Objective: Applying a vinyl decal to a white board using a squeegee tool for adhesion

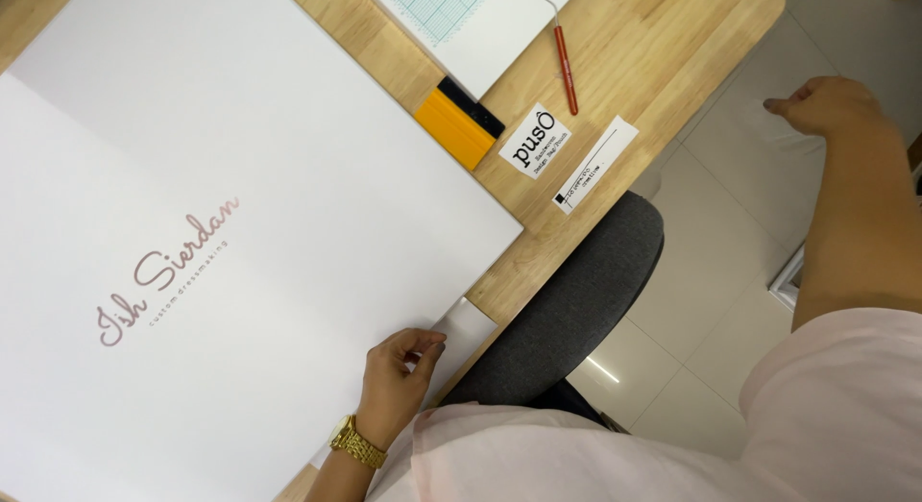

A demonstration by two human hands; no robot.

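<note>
A large white sheet (240, 204) with pink script lettering near its middle covers most of the left half of the frame, lying flat on a light wooden table (653, 41). At the lower centre, the left hand (396, 382), with a gold wristwatch (357, 442) on its wrist, rests at the sheet's lower right edge; its grip is pressed together, fingertips pinching the edge of the sheet where a smaller white strip (466, 331) pokes out from under it. The right hand (824, 103) is in the upper right of the frame, well apart from the table and out over the pale tiled floor (711, 262); its fingers are curled into a loose fist, and whether anything sits inside it cannot be told. In the upper middle, a yellow squeegee with a black edge (459, 122) lies just beside the sheet's upper right edge. Near it lie two small white printed labels (535, 140) (595, 164) and a red-handled weeding hook (565, 65), beside a white cutting mat with a teal grid (461, 7). A grey chair seat (576, 310) sits below the table edge.
</note>
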